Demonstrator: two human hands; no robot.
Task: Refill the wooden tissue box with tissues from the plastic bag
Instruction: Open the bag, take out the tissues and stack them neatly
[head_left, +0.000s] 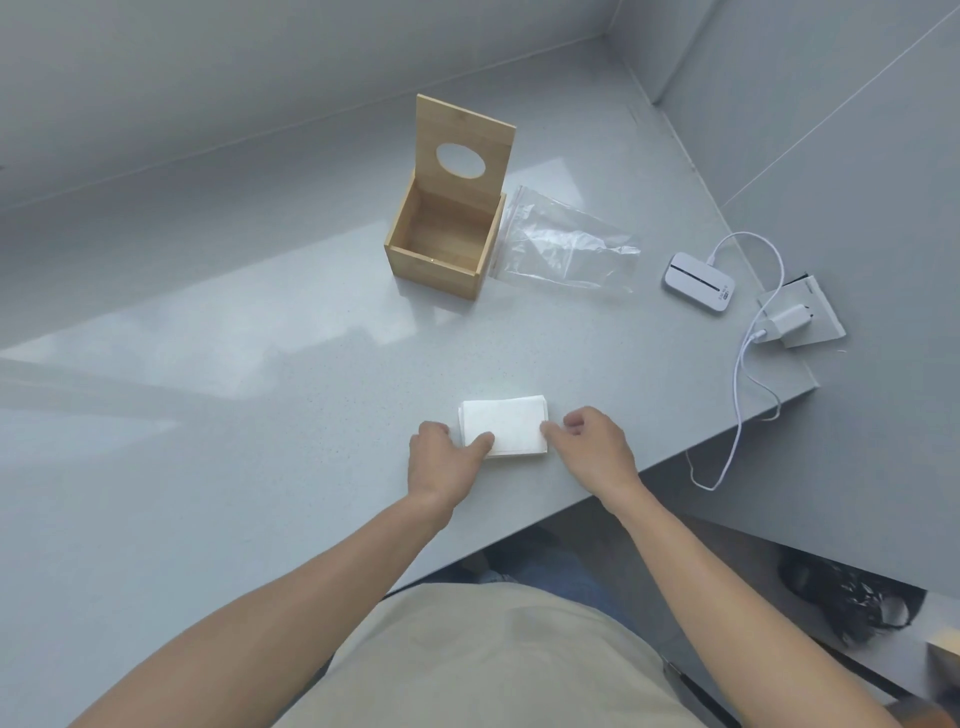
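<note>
**A:** ok so where's the tissue stuff at?

**B:** flat white stack of tissues (503, 426) on the glossy grey counter (208, 467), close to its near edge. Left hand (441, 457) has its thumb pressed on top of the stack's left end, right hand (592, 447) pinches the right edge, so both grips are closed on it.

**A:** and the box?

**B:** wooden box (441, 244) sits well back, square, hollow, lid (462, 140) with an oval hole standing upright. Crinkly clear plastic bag (566, 249) lies flat, touching its right side. Plenty of bare counter between.
</note>
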